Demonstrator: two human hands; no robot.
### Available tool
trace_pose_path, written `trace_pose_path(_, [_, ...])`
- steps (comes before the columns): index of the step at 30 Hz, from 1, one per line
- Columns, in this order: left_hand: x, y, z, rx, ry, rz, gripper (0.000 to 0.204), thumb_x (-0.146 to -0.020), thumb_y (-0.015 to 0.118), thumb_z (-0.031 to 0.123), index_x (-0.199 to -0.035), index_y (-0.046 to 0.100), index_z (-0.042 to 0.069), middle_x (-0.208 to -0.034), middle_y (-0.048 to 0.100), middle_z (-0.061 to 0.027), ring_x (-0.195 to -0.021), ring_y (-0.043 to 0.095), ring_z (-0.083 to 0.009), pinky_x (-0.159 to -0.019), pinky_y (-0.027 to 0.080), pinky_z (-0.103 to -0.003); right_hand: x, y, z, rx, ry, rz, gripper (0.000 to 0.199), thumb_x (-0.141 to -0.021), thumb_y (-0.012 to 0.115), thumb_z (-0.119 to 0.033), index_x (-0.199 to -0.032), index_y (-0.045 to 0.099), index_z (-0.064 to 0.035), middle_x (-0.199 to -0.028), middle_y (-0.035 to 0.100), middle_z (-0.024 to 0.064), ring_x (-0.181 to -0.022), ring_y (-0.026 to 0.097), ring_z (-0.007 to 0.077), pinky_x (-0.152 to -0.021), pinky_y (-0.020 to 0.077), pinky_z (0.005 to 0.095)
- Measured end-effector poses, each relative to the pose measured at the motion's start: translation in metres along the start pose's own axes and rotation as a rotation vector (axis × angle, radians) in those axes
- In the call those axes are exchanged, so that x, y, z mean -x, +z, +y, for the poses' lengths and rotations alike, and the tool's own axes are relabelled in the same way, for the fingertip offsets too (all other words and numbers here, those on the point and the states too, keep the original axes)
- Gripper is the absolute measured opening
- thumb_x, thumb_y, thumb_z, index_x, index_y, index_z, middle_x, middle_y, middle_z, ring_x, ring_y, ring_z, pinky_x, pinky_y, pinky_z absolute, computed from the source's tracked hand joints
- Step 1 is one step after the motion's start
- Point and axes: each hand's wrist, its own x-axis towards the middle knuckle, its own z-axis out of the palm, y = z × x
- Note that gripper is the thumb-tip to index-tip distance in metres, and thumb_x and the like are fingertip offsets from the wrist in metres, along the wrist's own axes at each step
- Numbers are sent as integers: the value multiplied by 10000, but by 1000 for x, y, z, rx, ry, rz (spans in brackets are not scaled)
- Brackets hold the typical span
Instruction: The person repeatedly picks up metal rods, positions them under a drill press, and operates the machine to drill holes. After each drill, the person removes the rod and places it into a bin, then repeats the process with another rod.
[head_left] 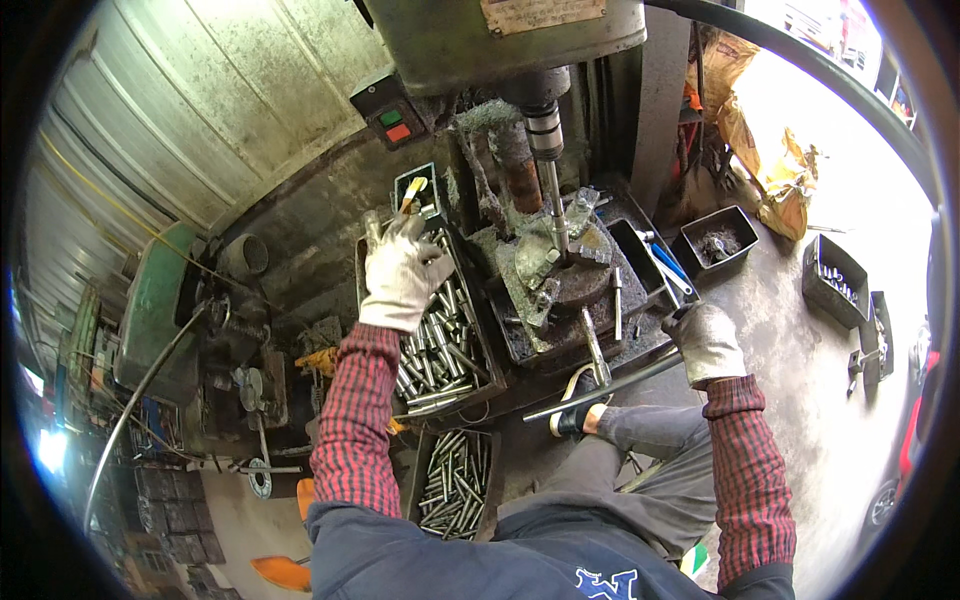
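Note:
My left hand (402,272), in a whitish work glove, is over the far end of a dark bin (489,378) heaped with short metal pins (440,345). Its thumb stands away from the fingers, and I make out nothing held in it. Just beyond the fingertips, a yellow-handled brush (411,194) leans in a small tray (428,172). My right hand (708,345), gloved with soiled fingertips, is closed around the far right end of a long metal bar (610,388). In front of me stands a drill press, its chuck (544,130) above a chip-covered fixture (545,265).
A second bin of pins (455,485) sits below the first. Blue-handled tools (668,262) lie by the press table. A chip-filled box (716,244) and a parts box (838,280) are at right. A red-and-green switch box (392,120) hangs behind. Another green machine (155,310) stands left.

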Motion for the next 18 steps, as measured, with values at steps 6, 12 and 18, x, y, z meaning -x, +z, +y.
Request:
trace_pose_path(6, [15,-2,-13,6,-56,250,629,-865,885,175,-1456,712,48,-1533,702,-194,-1502,614,-379,-1421,249,-547,1,-1,-4,30,-2,22,477,-1008,822,-520,-962,847,-47,-921,804,228,-926,795,447,-828,627,549])
trace_pose_path(12, [-11,18,-54,-99,-349,208,897,-859,905,278,-1674,558,140,-1679,586,-203,-1566,531,-398,-1390,332,-519,4,-8,-10,43,25,5,481,-1002,824,-535,-1031,847,-55,-980,813,231,-955,792,452,-844,628,553])
trace_pose_path(18, [-33,36,-90,218,-496,55,640,-1033,815,297,-1628,637,142,-1289,837,-220,-1183,815,-347,-1038,604,-438,4,-6,-6,21,14,12,496,-997,824,-549,-1134,840,-73,-1069,828,218,-1015,792,446,-880,632,543])
